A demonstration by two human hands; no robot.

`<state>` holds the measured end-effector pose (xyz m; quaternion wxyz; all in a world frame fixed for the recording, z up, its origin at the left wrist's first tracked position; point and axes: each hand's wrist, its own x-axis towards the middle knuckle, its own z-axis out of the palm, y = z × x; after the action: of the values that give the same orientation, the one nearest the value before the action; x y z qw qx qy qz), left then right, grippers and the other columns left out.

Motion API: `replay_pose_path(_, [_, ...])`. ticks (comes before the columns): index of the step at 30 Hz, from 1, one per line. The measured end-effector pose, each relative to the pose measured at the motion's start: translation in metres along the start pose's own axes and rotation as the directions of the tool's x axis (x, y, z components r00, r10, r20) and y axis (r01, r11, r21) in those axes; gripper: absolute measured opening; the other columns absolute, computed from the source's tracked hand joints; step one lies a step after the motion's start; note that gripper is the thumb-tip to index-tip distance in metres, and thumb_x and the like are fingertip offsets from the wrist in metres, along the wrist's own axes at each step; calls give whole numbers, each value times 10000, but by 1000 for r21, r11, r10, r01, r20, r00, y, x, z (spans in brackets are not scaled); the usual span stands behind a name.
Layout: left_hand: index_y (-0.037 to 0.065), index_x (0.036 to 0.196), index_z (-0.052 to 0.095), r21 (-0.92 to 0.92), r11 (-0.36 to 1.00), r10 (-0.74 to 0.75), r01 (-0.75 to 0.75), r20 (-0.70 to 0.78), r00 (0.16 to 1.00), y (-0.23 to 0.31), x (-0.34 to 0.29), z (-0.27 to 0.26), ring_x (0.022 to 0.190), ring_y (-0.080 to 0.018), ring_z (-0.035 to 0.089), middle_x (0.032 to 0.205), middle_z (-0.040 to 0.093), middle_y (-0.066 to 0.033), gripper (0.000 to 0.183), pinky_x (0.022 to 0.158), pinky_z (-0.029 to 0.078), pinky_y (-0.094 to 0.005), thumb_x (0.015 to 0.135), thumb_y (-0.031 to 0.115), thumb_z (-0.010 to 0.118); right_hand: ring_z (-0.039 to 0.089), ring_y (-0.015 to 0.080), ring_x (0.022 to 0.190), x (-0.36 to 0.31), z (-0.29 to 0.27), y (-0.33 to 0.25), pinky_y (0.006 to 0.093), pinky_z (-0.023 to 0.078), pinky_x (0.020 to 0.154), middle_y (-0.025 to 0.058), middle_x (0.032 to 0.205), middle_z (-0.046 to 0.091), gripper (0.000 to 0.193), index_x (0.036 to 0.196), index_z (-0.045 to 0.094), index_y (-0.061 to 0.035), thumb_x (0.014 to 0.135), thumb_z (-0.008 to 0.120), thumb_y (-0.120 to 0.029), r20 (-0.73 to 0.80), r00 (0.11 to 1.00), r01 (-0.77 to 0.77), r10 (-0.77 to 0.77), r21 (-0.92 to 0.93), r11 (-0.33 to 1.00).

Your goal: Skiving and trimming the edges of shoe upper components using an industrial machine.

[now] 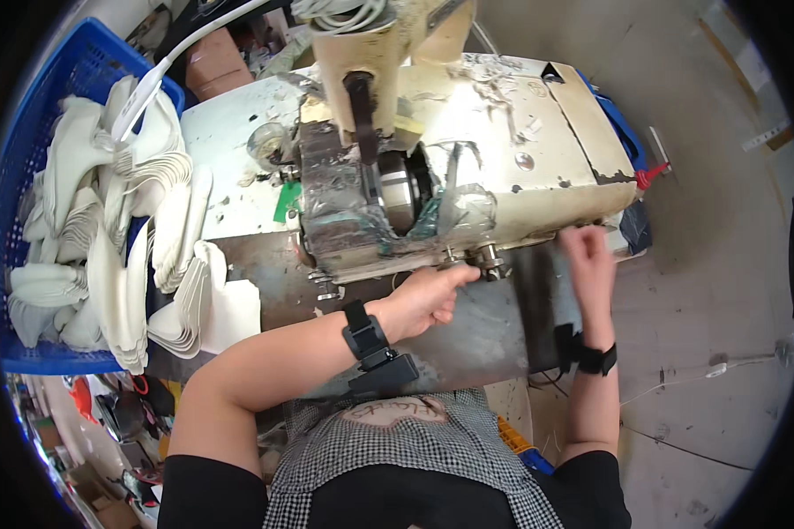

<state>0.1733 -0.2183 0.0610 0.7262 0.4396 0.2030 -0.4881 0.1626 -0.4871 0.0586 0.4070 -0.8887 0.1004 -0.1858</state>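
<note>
A worn cream machine, which looks like a skiving machine (503, 189), stands in front of me, with a shiny round metal drum (399, 196) in its opening. My left hand (422, 300) is closed at its front edge, its fingers curled and one fingertip against a metal knob (491, 263). Whether anything is inside those fingers is hidden. Farther right, my right hand (588, 256) is slightly blurred, its fingers bent in at the lower right edge of the machine. What it grips, if anything, does not show.
At left, a blue plastic basket (13, 264) holds several stacks of white curved pieces (106, 203), some spilling over its near side. A white lamp (139, 104) on a bendable arm hangs above them. A clear cup (267, 145) and a green scrap (287, 203) lie beside the machine.
</note>
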Motion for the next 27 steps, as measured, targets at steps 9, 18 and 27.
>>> replay_pose_path(9, [68, 962, 531, 215, 965, 122, -153, 152, 981, 11, -83, -42, 564, -28, 262, 675, 328, 92, 175, 503, 230, -217, 930, 215, 620, 607, 396, 761, -41, 65, -34, 398, 503, 659, 169, 893, 631, 361, 983, 597, -15, 725, 797, -171, 391, 894, 336, -220, -260, 905])
replay_pose_path(18, [65, 968, 527, 179, 946, 272, -270, 17, 962, -5, -133, -95, 550, -16, 271, 689, 361, 93, 124, 502, 246, -209, 948, 162, 601, 623, 171, 545, -48, 55, -19, 303, 467, 458, 62, 727, 645, 118, 986, 601, -49, 884, 659, -67, 184, 981, -75, 56, 97, 992])
replay_pose_path(27, [77, 948, 519, 205, 947, 252, -247, 5, 968, -12, -124, -92, 549, -15, 275, 696, 369, 94, 107, 503, 249, -209, 945, 148, 598, 623, 159, 568, -40, 46, -46, 275, 502, 498, 144, 819, 654, 389, 1118, 551, 20, 990, 535, -346, 698, 697, -527, 166, 341, 778])
